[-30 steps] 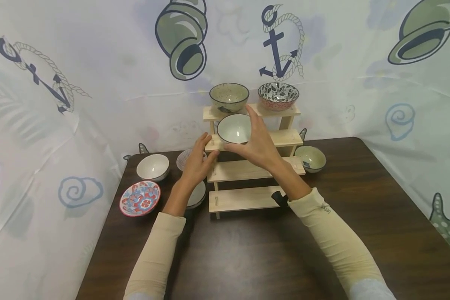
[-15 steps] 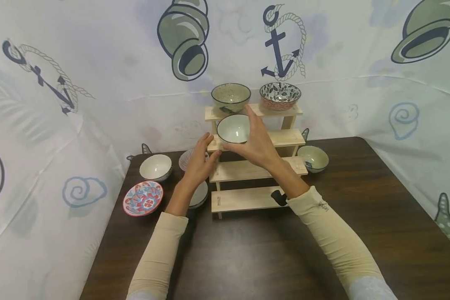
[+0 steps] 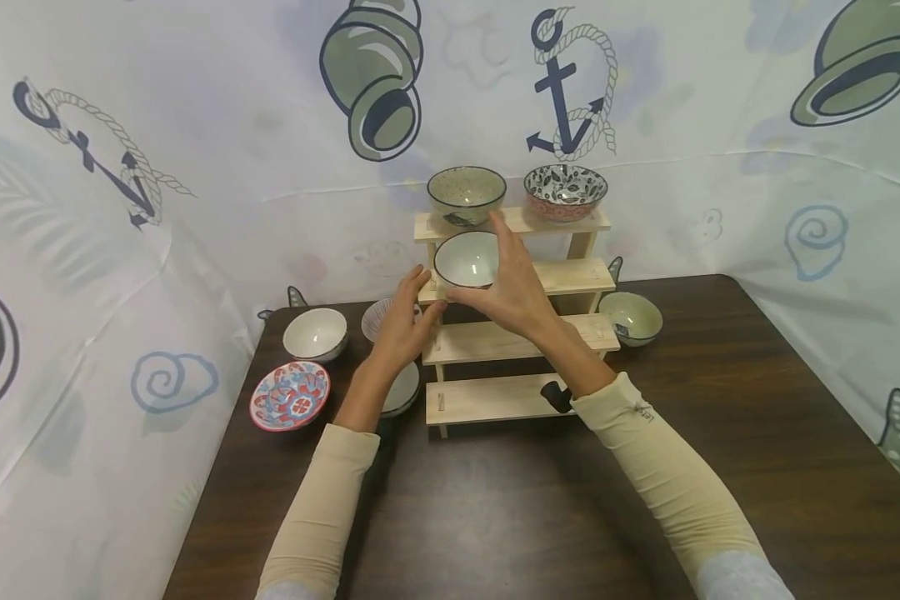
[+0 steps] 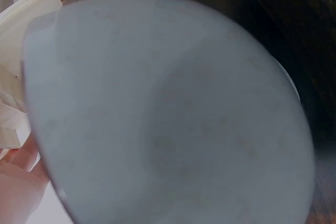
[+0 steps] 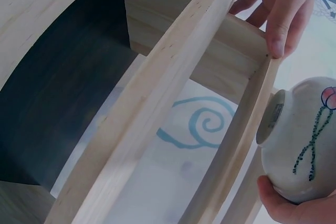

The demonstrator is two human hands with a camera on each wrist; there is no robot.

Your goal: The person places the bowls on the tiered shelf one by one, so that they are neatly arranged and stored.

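My right hand (image 3: pixel 513 287) holds a white bowl (image 3: pixel 465 260) with a dark rim by its right side, at the second tier from the top of a wooden stepped shelf (image 3: pixel 487 340). The right wrist view shows a pink flower with a green stem painted on the bowl's outside (image 5: pixel 310 145); its foot is close against the plank, contact unclear. My left hand (image 3: pixel 401 325) grips the left end of that tier, thumb (image 5: pixel 276 38) on the plank's edge. A blurred pale rounded form (image 4: pixel 173 114) fills most of the left wrist view; which bowl it is, I cannot tell.
On the top tier stand a speckled green bowl (image 3: pixel 465 193) and a red bowl with leaf patterns (image 3: pixel 566 193). Left of the shelf are a white bowl (image 3: pixel 315 333), a red-blue patterned bowl (image 3: pixel 290 396) and partly hidden bowls. A green bowl (image 3: pixel 632 318) stands at right.
The white bowl and my right hand have shifted slightly left relative to the shelf. My left hand keeps its place at the shelf end. The head view has turned a little left.
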